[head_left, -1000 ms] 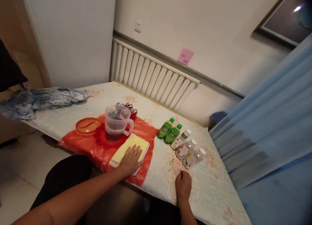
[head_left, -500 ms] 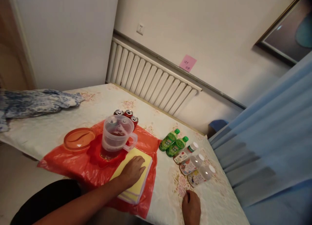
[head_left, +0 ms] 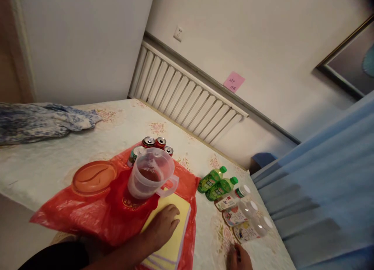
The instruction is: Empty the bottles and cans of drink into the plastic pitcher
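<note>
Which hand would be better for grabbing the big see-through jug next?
Probably the left hand: it is over the yellow stack, close beside the jug. The right hand looks farther off, at the picture's bottom edge, near a white-capped bottle.

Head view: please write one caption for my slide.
Left hand over yellow sheets, beside a clear pitcher; right hand near five bottles.

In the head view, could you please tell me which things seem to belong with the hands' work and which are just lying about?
Seemingly with the hands:
- Yellow stack, under the left hand
- Bottles, nearest the right hand

Seemingly just lying about:
- Pitcher
- Orange lid
- Cans
- Patterned cloth
</note>
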### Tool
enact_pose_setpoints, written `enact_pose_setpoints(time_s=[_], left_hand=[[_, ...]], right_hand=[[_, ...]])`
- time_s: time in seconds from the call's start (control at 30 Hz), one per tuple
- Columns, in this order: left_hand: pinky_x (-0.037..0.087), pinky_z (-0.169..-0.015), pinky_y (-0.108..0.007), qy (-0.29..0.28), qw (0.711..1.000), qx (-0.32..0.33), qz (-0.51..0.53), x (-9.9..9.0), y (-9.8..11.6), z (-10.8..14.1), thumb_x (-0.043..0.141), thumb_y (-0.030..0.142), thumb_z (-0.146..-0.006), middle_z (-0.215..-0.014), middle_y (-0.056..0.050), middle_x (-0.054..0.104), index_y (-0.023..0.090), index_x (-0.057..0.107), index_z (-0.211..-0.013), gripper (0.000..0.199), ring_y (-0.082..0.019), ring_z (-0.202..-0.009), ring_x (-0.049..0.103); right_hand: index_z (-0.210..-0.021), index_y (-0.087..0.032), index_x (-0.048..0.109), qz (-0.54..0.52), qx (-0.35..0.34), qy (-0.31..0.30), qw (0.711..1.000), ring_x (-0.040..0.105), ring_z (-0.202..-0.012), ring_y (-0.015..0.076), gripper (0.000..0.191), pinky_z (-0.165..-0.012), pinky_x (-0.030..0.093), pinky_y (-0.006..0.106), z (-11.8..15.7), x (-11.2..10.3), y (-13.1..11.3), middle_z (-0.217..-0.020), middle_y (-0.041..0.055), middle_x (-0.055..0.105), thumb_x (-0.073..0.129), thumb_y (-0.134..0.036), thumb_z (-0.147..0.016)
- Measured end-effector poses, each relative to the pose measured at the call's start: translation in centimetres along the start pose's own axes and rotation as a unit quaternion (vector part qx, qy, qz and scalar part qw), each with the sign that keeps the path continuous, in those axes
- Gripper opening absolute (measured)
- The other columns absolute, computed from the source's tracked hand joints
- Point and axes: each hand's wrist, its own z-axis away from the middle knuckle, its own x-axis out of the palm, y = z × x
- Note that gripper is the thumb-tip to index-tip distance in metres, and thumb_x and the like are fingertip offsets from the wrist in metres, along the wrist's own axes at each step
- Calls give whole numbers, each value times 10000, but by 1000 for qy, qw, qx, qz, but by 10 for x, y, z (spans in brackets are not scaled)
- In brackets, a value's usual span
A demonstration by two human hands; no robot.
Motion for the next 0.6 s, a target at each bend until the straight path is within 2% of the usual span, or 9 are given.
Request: enact_pose_setpoints(time_s=[0.03, 0.1, 0.17, 0.23, 0.33, 0.37, 0.43, 0.5, 0.6], left_hand=[[467, -942, -355, 2, 1000, -1, 12, -1, 0, 0, 448, 141, -870, -1027, -75, 647, 210, 589, -975, 189, -212, -992, 589], [470, -924, -341, 2, 999, -4, 34, -3, 1, 1, 473, 127, -836, -1015, -68, 648, 219, 584, -952, 185, -209, -985, 594], [475, -905, -333, -10, 998, -17, 53, -5, 2, 1, 501, 118, -796, -1004, -63, 652, 222, 584, -945, 200, -208, -967, 603], [483, -875, -325, -26, 997, -30, 71, -8, 3, 1, 513, 116, -769, -985, -56, 659, 221, 593, -954, 228, -201, -930, 616], [485, -847, -311, -44, 994, -37, 96, -12, 5, 2, 518, 114, -744, -952, -39, 669, 219, 613, -958, 257, -192, -903, 625], [486, -840, -307, -47, 992, -42, 107, -13, 6, 3, 520, 113, -733, -948, -35, 673, 217, 620, -949, 260, -191, -902, 626], [494, -825, -299, -58, 986, -66, 144, -14, 6, 4, 528, 123, -722, -949, -32, 685, 211, 635, -936, 255, -189, -898, 633], [507, -806, -294, -79, 973, -96, 195, -14, 5, 4, 543, 149, -723, -949, -37, 698, 200, 648, -939, 245, -191, -891, 648], [519, -800, -297, -104, 955, -115, 253, -14, 3, 4, 569, 185, -729, -951, -43, 710, 190, 656, -960, 246, -198, -898, 662]], right_hand=[[-822, -239, 666, -13, 10, 6, 1000, 684, -729, 310, 387, -679, 552, 431, -3, 6, -14, -852, 150, 737, 533, -587, -722], [-914, -198, 675, -46, -1, -12, 999, 693, -760, 299, 398, -713, 556, 420, -14, 23, -51, -881, 140, 742, 533, -534, -754], [-1012, -164, 666, -97, -51, -62, 992, 694, -877, 294, 402, -799, 553, 417, -31, 47, -101, -999, 145, 734, 550, -473, -782], [-1142, -137, 638, -148, -97, -114, 978, 689, -885, 264, 428, -807, 556, 394, -51, 74, -158, -1017, 136, 726, 536, -410, -828], [-1285, -132, 576, -173, -206, -191, 944, 671, -860, 228, 479, -806, 556, 385, -78, 114, -244, -1099, 136, 700, 549, -307, -839], [-1338, -145, 541, -175, -244, -205, 932, 663, -904, 231, 522, -812, 557, 390, -85, 125, -270, -1171, 144, 674, 558, -273, -833], [-1431, -180, 465, -158, -340, -222, 900, 564, -1186, 269, 615, -975, 497, 445, -97, 147, -316, -1382, 154, 551, 595, -241, -833], [-1469, -183, 427, -121, -419, -233, 869, 423, -1346, 302, 663, -1099, 383, 501, -106, 167, -352, -1486, 158, 445, 626, -251, -841], [-1475, -193, 427, -73, -448, -270, 849, 400, -1348, 322, 677, -1113, 343, 517, -115, 195, -389, -1513, 161, 403, 665, -318, -853]])
